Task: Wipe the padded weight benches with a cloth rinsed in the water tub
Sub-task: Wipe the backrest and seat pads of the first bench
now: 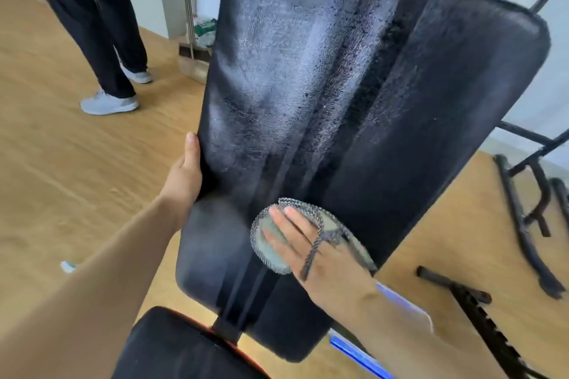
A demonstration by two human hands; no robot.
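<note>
A black padded bench back (354, 86) fills the middle of the view, inclined away from me, with pale dusty streaks on its upper left part. My right hand (311, 243) lies flat on a round grey-green cloth pad (271, 243), pressing it on the lower part of the padding; a cord of the pad runs over my fingers. My left hand (184, 169) grips the left edge of the bench back, thumb up along the side. The black seat pad (172, 348) shows at the bottom. No water tub is in view.
A person in dark trousers and grey shoes (107, 101) stands at the left on the wooden floor (61, 163). A broom and dustpan (194, 55) lean by the wall. Black metal frame parts (523, 224) lie at the right. A blue bar (360, 354) shows under the bench.
</note>
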